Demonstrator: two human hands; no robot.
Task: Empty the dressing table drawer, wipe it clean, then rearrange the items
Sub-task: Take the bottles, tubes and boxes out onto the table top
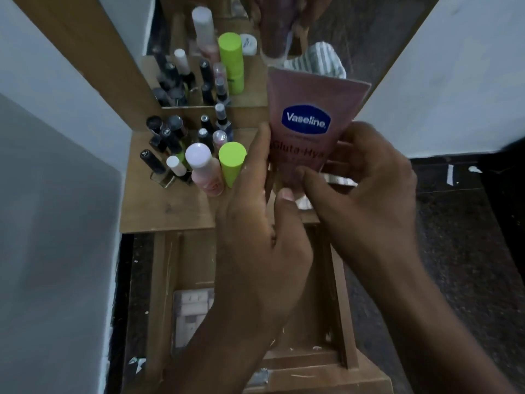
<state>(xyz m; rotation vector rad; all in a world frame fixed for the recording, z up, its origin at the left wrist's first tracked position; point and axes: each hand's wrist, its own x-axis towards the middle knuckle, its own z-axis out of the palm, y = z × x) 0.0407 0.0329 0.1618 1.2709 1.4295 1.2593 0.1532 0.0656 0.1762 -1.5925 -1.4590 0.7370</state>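
Drawer (339, 294) mostly hidden by left hand (255, 234), right hand (366, 189), both gripping Vaseline tube (308, 123).

We see dressing table top (170, 211) ahead, mirror (199, 81) upright at its back edge. Bottles (181, 149) cluster on top's left half, near mirror. Open drawer (338, 280) juts toward us below top's front edge; clear case (193, 311) lies inside at its left. We hold tube (308, 123) upright above top's right part, left hand (255, 223) on tube's left side, right hand (366, 177) on its right. Cloth (321, 62) sits behind tube.
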